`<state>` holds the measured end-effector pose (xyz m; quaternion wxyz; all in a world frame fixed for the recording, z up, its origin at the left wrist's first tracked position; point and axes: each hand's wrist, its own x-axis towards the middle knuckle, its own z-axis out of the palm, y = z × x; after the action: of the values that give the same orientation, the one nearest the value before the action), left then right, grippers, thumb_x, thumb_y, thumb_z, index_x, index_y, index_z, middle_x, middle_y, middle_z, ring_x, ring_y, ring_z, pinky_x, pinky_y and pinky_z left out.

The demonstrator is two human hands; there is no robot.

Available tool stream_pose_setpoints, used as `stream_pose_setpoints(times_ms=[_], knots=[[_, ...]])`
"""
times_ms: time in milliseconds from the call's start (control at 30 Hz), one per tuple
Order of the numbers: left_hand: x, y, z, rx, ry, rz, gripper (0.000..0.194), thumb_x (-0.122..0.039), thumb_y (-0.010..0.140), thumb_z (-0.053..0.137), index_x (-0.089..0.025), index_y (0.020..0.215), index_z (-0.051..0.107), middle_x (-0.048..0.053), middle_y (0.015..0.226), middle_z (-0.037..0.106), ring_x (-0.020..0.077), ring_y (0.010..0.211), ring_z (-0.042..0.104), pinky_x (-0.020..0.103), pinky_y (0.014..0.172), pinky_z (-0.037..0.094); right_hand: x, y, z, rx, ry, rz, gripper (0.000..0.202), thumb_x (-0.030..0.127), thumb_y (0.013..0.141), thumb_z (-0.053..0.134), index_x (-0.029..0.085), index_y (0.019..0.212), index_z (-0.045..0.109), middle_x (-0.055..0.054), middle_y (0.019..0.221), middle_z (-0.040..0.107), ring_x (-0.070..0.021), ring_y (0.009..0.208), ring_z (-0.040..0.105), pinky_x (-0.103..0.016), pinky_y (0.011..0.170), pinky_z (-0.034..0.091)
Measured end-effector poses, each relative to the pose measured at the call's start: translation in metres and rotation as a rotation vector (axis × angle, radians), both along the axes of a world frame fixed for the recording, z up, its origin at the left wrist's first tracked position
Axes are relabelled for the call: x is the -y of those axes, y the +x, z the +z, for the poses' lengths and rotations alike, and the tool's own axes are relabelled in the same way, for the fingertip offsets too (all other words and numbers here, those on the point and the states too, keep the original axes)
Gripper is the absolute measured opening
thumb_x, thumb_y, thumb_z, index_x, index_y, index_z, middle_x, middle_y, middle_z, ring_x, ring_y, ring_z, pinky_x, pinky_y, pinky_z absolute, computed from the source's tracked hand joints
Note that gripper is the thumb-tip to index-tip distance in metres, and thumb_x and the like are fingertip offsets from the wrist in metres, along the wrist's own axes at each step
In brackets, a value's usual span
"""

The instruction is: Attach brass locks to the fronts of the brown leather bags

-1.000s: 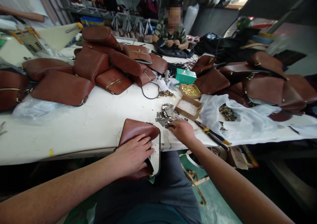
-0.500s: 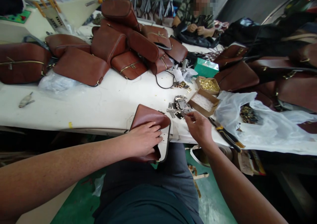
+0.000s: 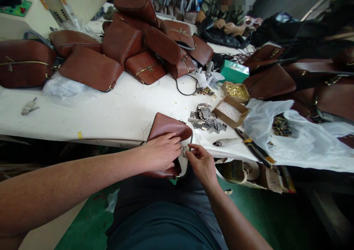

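A brown leather bag (image 3: 168, 126) lies at the table's front edge, partly over my lap, its pale inner side showing at the right. My left hand (image 3: 164, 152) lies on the bag with its fingers stretched toward that pale part. At the bag's right edge, my right hand (image 3: 201, 159) pinches a small metal plate (image 3: 185, 150) against the pale surface. A pile of similar metal plates (image 3: 206, 118) is on the table just beyond my right hand.
Pliers (image 3: 256, 148) lie right of a pale tool (image 3: 228, 142). Behind are small boxes of white pieces (image 3: 229, 111) and gold pieces (image 3: 236, 91), and a plastic bag (image 3: 298, 135). Brown bags (image 3: 124, 40) are heaped at the back. Across the table a person's hands (image 3: 228, 27) hold black material.
My right hand has moved from the pile of metal plates left and down to the bag, carrying a plate. My left hand has stayed on the bag. The view has shifted slightly.
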<state>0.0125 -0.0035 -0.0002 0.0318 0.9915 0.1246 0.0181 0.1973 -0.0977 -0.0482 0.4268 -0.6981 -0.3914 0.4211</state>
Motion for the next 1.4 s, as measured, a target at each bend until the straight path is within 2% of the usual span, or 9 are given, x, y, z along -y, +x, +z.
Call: stream_pose_setpoints(times_ms=[200, 433, 667, 833, 933, 1067, 1200, 1300, 1400], knots=[[0.0, -0.002, 0.001, -0.013, -0.008, 0.008, 0.05, -0.046, 0.088, 0.073, -0.012, 0.124, 0.067, 0.015, 0.133, 0.069, 0.0316, 0.133, 0.054, 0.046, 0.122, 0.027, -0.007, 0.007, 0.001, 0.173, -0.044, 0.023, 0.03, 0.044, 0.084, 0.073, 0.022, 0.104, 0.068, 0.003, 0.066, 0.065, -0.0168, 0.058, 0.056, -0.03, 0.06, 0.042], [-0.002, -0.001, -0.004, 0.003, -0.02, 0.006, 0.049, -0.047, 0.088, 0.072, -0.014, 0.123, 0.067, 0.015, 0.13, 0.07, 0.0326, 0.133, 0.054, 0.047, 0.122, 0.028, -0.016, 0.012, 0.003, 0.2, -0.071, 0.112, 0.029, 0.05, 0.086, 0.07, 0.022, 0.094, 0.066, 0.003, 0.063, 0.065, -0.0174, 0.055, 0.057, -0.029, 0.056, 0.039], [-0.003, -0.002, -0.005, -0.007, -0.01, -0.023, 0.042, -0.045, 0.091, 0.068, -0.018, 0.123, 0.069, 0.013, 0.133, 0.07, 0.0342, 0.131, 0.054, 0.051, 0.121, 0.03, -0.023, 0.014, 0.002, 0.323, -0.055, 0.157, 0.022, 0.045, 0.089, 0.068, 0.023, 0.091, 0.067, 0.004, 0.063, 0.064, -0.0163, 0.058, 0.057, -0.028, 0.058, 0.038], [-0.003, -0.002, -0.005, -0.007, -0.015, -0.023, 0.041, -0.045, 0.091, 0.07, -0.017, 0.121, 0.071, 0.014, 0.133, 0.07, 0.0343, 0.132, 0.054, 0.051, 0.121, 0.029, -0.021, 0.017, 0.002, 0.45, -0.099, 0.223, 0.022, 0.046, 0.09, 0.066, 0.024, 0.092, 0.069, 0.004, 0.063, 0.063, -0.0172, 0.059, 0.058, -0.029, 0.059, 0.038], [-0.002, -0.002, -0.002, -0.016, -0.012, -0.016, 0.044, -0.045, 0.09, 0.071, -0.016, 0.123, 0.071, 0.014, 0.133, 0.07, 0.0347, 0.133, 0.053, 0.051, 0.122, 0.028, -0.018, 0.023, 0.007, 0.476, -0.043, 0.235, 0.026, 0.045, 0.092, 0.065, 0.024, 0.107, 0.071, 0.003, 0.067, 0.065, -0.0176, 0.061, 0.06, -0.029, 0.061, 0.043], [-0.004, -0.002, 0.002, -0.029, -0.016, -0.031, 0.045, -0.044, 0.092, 0.07, -0.015, 0.126, 0.069, 0.014, 0.13, 0.07, 0.0343, 0.13, 0.054, 0.049, 0.119, 0.03, -0.022, 0.058, 0.023, 0.692, 0.216, 0.16, 0.032, 0.032, 0.093, 0.061, 0.021, 0.123, 0.07, -0.006, 0.095, 0.075, -0.0233, 0.086, 0.069, -0.035, 0.081, 0.053], [-0.006, 0.0, 0.001, -0.015, -0.044, -0.027, 0.047, -0.043, 0.089, 0.073, -0.017, 0.128, 0.068, 0.012, 0.125, 0.072, 0.0327, 0.126, 0.056, 0.048, 0.119, 0.03, -0.035, 0.123, 0.026, 1.066, 0.218, 0.455, 0.043, 0.015, 0.083, 0.058, 0.021, 0.123, 0.073, -0.012, 0.13, 0.071, -0.0332, 0.12, 0.063, -0.048, 0.101, 0.049], [-0.006, 0.0, -0.002, -0.005, -0.065, -0.026, 0.044, -0.043, 0.088, 0.072, -0.018, 0.124, 0.069, 0.012, 0.121, 0.073, 0.0323, 0.123, 0.056, 0.047, 0.117, 0.031, -0.042, 0.166, 0.017, 1.156, 0.126, 0.629, 0.045, 0.017, 0.082, 0.06, 0.022, 0.124, 0.072, -0.012, 0.13, 0.071, -0.0358, 0.116, 0.065, -0.051, 0.096, 0.05], [-0.006, 0.001, -0.004, -0.005, -0.067, -0.027, 0.042, -0.042, 0.088, 0.073, -0.018, 0.123, 0.069, 0.011, 0.12, 0.073, 0.032, 0.122, 0.057, 0.047, 0.116, 0.031, -0.043, 0.18, 0.016, 1.054, 0.214, 0.635, 0.037, 0.024, 0.087, 0.059, 0.022, 0.121, 0.072, -0.013, 0.121, 0.071, -0.0314, 0.106, 0.068, -0.047, 0.091, 0.052]])
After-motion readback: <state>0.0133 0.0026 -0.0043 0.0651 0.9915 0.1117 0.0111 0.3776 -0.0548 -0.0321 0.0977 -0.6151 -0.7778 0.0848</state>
